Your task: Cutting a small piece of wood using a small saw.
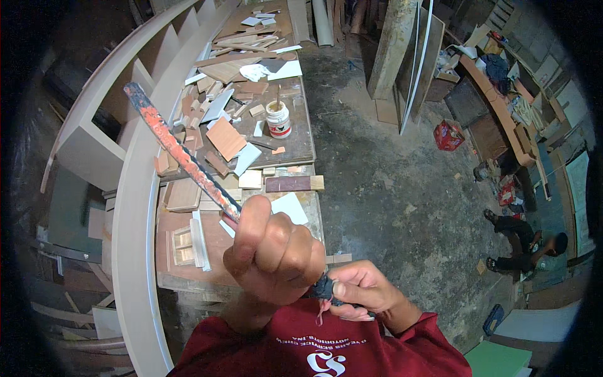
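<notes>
My left hand (276, 251) is closed in a fist around a long, narrow strip (180, 157), dark with patchy orange-red marks, which slants up and away to the far left. Just below, my right hand (370, 289) pinches a dark piece (323, 288) between thumb and fingers. A thin pink strand (323, 309) hangs from that piece. Whether the dark piece and the strip are one object cannot be told, since the left fist hides the part between. Both hands are held up in front of my chest, above the near end of the workbench (220, 284).
Wood offcuts (226, 139) and white pieces lie scattered over the bench, around a white glue jar (278, 119) with a stick in it. A small wooden frame (183, 246) lies nearer. A long pale cabinet frame (135, 251) runs along the left. A person (531, 245) sits far right.
</notes>
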Motion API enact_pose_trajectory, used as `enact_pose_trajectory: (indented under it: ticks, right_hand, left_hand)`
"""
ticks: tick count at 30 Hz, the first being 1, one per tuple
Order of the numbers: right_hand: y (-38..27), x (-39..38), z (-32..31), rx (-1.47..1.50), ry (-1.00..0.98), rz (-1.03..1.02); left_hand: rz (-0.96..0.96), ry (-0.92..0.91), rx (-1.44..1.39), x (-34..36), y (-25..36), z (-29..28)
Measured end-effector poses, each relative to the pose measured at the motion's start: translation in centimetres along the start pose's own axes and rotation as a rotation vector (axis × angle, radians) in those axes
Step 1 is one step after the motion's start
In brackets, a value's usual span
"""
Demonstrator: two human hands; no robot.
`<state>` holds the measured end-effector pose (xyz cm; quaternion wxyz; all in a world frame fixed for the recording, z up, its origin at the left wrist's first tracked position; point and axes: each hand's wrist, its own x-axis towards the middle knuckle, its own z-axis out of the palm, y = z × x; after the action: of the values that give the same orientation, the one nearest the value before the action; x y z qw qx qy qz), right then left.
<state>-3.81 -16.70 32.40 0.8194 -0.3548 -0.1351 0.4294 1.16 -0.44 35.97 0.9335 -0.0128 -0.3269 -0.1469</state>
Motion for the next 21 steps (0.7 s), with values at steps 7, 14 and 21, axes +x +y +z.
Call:
enact_pose_trajectory:
  ticks: [7,14,21]
  right_hand:
    - [-0.3,0.5,-0.2,0.077,-0.084,0.011]
    - [-0.8,1.4,-0.6,0.13,0.084,0.037]
    - [0.8,1.0,-1.6,-0.704,0.57,-0.312]
  left_hand:
    - [0.022,0.043,-0.02,0.0,0.1,0.3]
    - [-0.026,0.01,-0.079,1.2,2.7,-3.7]
    - [0.368,0.522,0.601,2.4,0.3,-2.7]
